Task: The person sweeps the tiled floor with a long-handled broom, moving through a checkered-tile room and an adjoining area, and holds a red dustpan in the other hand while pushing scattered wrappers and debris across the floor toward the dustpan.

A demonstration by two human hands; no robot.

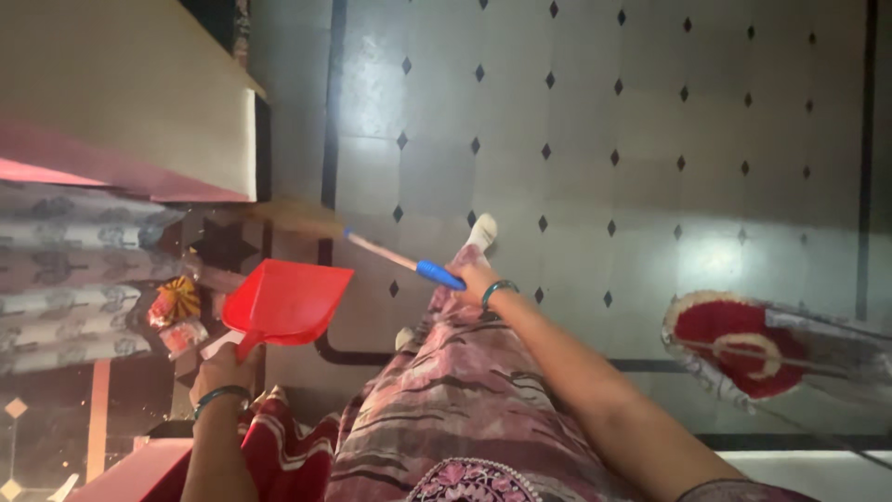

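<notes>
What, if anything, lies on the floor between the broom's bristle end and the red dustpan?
Nothing visible does. The broom, held by the right hand, has its blurred bristles by the cabinet base; the red dustpan in the left hand hangs just below, with bare floor between.

The dustpan (pixel 290 302) was bright red, and the broom handle (pixel 406 261) ran pale pink into a blue grip. The floor tiles (pixel 604 121) were grey-white, dotted with small black diamonds and edged by black lines (the round mat (pixel 739 346) showed red with a cream ring). The garment (pixel 446 409) carried maroon, pink and grey streaks, and both wrists wore teal bangles (pixel 496 289).
</notes>
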